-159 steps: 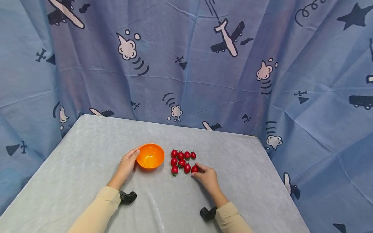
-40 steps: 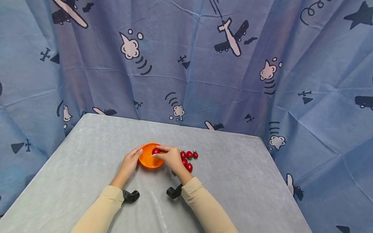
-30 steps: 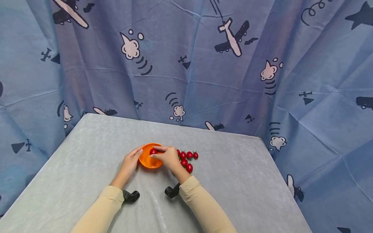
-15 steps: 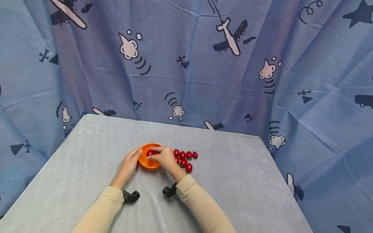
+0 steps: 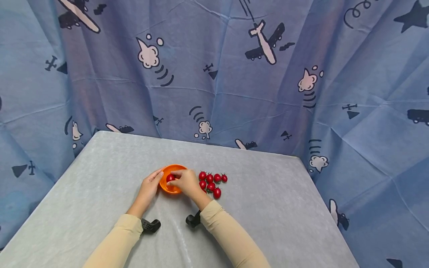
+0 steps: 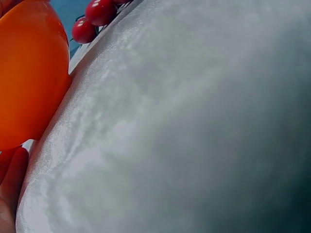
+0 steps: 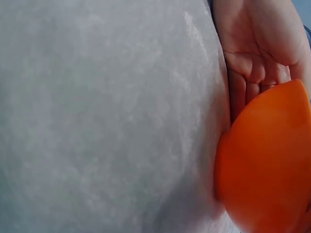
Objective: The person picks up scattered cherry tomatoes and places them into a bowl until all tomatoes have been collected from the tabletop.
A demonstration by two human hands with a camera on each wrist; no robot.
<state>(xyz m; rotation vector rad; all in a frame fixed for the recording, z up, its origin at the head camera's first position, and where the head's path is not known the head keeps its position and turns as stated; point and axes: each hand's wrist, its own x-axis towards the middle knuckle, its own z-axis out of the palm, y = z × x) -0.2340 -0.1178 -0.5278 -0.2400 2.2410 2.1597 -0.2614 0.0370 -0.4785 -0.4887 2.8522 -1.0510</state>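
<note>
A small orange bowl (image 5: 167, 185) stands on the grey table (image 5: 100, 175), seen close up as the orange bowl (image 6: 26, 82) and the orange bowl (image 7: 267, 160) in the wrist views. My left hand (image 5: 147, 188) rests its fingers against the bowl's left side. My right hand (image 5: 185, 181) reaches over the bowl and pinches a red cherry tomato (image 5: 169, 178) just above its inside. Several more cherry tomatoes (image 5: 211, 182) lie in a cluster right of the bowl; two tomatoes (image 6: 95, 19) show in the left wrist view.
A blue curtain (image 5: 234, 74) printed with planes and clouds hangs behind and beside the table. The table's far edge (image 5: 201, 146) runs under it. Black wrist mounts (image 5: 149, 225) sit by both sleeves.
My right hand picked a tomato from the cluster's near right, carried it left over the bowl, and has lowered it further in. The left hand stayed on the bowl.
</note>
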